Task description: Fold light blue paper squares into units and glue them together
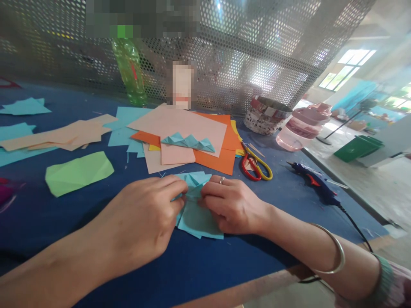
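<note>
head view — the folded blue paper [199, 220] lies between left hand [141, 218] and right hand [233, 205], long axis running away from the person — fingers [178, 186] of both pinching its far folds.

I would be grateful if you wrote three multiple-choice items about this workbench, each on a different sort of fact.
1. Where does the blue hot-glue gun lie?
A) right of the red-and-yellow scissors
B) on the floor
C) in a hand

2. What colour is the folded paper between the left hand and right hand?
A) green
B) light blue
C) orange

3. What state is the pale-green paper sheet in?
A) rolled
B) torn
C) creased

1 A, it lies beside the scissors' right side.
2 B, light-blue layers show between the fingers.
3 C, fold lines cross it.
</note>
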`<move>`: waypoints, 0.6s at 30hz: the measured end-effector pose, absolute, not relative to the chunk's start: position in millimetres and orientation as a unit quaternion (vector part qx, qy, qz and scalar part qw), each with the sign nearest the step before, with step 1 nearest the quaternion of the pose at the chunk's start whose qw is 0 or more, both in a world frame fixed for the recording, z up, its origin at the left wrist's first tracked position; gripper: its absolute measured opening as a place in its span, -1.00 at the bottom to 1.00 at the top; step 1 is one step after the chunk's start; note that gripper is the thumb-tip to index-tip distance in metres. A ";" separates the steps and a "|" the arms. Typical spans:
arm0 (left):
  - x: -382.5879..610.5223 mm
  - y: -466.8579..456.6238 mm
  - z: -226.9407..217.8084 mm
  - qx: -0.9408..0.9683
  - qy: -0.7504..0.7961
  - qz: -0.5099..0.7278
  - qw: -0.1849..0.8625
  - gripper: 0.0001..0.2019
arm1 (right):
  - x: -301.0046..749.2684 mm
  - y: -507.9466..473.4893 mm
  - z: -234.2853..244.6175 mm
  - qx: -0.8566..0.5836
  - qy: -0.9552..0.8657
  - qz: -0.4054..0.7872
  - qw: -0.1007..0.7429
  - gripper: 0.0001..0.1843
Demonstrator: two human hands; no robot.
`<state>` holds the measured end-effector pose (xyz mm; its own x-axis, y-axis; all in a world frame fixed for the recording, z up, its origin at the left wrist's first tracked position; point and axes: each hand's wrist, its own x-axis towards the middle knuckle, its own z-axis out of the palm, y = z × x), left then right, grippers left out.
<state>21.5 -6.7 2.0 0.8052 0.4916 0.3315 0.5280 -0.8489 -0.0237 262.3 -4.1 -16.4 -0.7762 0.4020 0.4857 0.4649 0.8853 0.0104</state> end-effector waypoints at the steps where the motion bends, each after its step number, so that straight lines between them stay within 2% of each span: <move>1: 21.2 -6.4 1.4 -0.949 -0.265 -0.161 0.059 -0.62 | 262.6 -4.2 -16.5 -0.233 -0.938 -0.060 0.249 -0.70; 5: 20.9 -5.5 -1.2 -0.948 -0.263 -0.165 0.066 -0.61 | 263.5 -3.9 -16.7 -0.237 -0.936 -0.051 0.256 -0.63; 13: 23.2 -7.2 -0.3 -0.947 -0.261 -0.175 0.067 -0.66 | 261.8 -3.3 -16.4 -0.224 -0.948 -0.068 0.213 -0.74; 18: 25.4 -6.5 0.4 -0.947 -0.265 -0.177 0.051 -0.69 | 260.9 -3.8 -16.3 -0.225 -0.942 -0.090 0.233 -0.69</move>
